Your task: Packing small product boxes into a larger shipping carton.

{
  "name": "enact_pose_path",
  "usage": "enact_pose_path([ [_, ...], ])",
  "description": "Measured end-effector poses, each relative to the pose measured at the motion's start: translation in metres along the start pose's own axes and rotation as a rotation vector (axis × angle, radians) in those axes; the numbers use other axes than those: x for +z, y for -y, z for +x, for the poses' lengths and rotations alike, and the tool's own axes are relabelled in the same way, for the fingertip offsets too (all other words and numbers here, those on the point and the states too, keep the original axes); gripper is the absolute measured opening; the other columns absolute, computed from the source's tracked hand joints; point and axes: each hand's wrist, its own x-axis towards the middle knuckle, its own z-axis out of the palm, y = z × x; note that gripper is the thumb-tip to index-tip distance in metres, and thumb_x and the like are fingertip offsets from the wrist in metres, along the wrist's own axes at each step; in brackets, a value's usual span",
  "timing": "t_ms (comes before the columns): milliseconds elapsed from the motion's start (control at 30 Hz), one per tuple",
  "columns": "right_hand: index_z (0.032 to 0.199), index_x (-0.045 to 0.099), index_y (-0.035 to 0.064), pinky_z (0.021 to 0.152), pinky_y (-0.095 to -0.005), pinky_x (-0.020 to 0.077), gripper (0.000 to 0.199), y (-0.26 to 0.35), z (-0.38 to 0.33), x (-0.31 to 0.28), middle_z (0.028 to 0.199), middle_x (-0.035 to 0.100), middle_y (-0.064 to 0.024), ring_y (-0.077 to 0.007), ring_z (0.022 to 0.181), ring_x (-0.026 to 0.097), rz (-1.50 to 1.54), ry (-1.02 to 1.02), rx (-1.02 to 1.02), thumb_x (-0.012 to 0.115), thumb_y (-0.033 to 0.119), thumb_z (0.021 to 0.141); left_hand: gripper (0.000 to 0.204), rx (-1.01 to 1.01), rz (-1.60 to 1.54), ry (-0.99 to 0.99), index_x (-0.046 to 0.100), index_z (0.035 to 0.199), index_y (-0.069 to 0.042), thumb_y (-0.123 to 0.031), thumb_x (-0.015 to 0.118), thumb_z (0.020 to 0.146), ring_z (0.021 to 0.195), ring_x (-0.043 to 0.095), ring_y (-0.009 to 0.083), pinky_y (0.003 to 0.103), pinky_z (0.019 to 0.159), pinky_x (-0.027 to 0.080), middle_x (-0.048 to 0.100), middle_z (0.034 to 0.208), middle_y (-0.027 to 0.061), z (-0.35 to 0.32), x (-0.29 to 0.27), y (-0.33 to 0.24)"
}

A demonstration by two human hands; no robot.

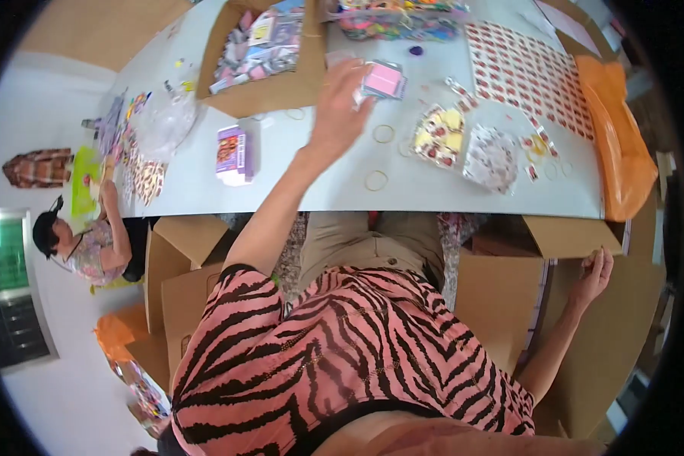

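Observation:
My left hand (340, 114) reaches over the white table, beside a small stack of pink-faced cards or packets (385, 79). Motion smears its fingers, so whether they grip anything is unclear. Just beyond it to the left stands an open cardboard box (281, 99) filled with small pink and grey packets (254, 57). Low on the right, my right hand (597, 272) is at the edge of a cardboard flap (574, 234), above a large open carton (608, 327). Its fingers are curled together; anything inside them is hidden.
A purple box (234, 156), rubber bands (376, 180) and clear bags of small pieces (491, 158) lie on the table. Sticker-like sheets (528, 76) and an orange bag (612, 144) are at right. Another person (99, 247) sits at far left. Cartons (194, 304) flank my legs.

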Motion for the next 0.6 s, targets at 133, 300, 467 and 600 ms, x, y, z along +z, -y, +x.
enact_pose_path([
  [133, 0.111, 0.058, 0.0015, 0.063, -0.0191, 0.0378, 0.019, 0.013, 0.010, 0.069, 0.078, 0.053, 0.0014, -0.0054, 0.067, 0.045, -0.132, 0.227, -0.087, 0.051, 0.008, 0.094, 0.051, -0.141, 0.262, -0.125, 0.052, 0.122, -0.003, 0.000, 0.067, 0.072, 0.116, 0.048, 0.0361, 0.042, 0.100, 0.038, 0.053, 0.123, 0.0172, -0.041, -0.091, 0.064],
  [300, 0.107, 0.058, 0.0014, 0.064, -0.0199, 0.0395, 0.016, 0.029, -0.016, 0.171, 0.082, 0.055, 0.0005, -0.0059, 0.071, 0.048, -0.226, 0.609, -0.052, 0.052, 0.005, 0.093, 0.056, -0.474, 0.624, -0.182, 0.049, 0.124, 0.001, -0.015, 0.071, 0.075, 0.115, 0.049, 0.0369, 0.043, 0.096, 0.041, 0.053, 0.121, 0.0219, -0.093, -0.151, 0.091],
  [467, 0.101, 0.061, 0.0003, 0.068, -0.0212, 0.0428, 0.013, 0.044, -0.043, 0.262, 0.086, 0.059, -0.0016, -0.0079, 0.075, 0.053, -0.357, 0.896, -0.171, 0.055, 0.002, 0.090, 0.084, -0.900, 0.722, 0.097, 0.037, 0.131, 0.002, -0.044, 0.072, 0.070, 0.116, 0.048, 0.0387, 0.050, 0.090, 0.043, 0.051, 0.122, 0.0227, -0.153, -0.146, 0.122],
  [600, 0.101, 0.062, 0.0000, 0.070, -0.0232, 0.0465, 0.014, 0.057, -0.071, 0.312, 0.087, 0.063, -0.0057, -0.0097, 0.077, 0.059, -0.378, 1.069, -0.232, 0.056, 0.001, 0.088, 0.089, -0.945, 0.866, 0.138, 0.033, 0.131, 0.001, -0.050, 0.073, 0.069, 0.115, 0.048, 0.0389, 0.054, 0.085, 0.044, 0.051, 0.119, 0.0213, -0.169, -0.132, 0.128],
])
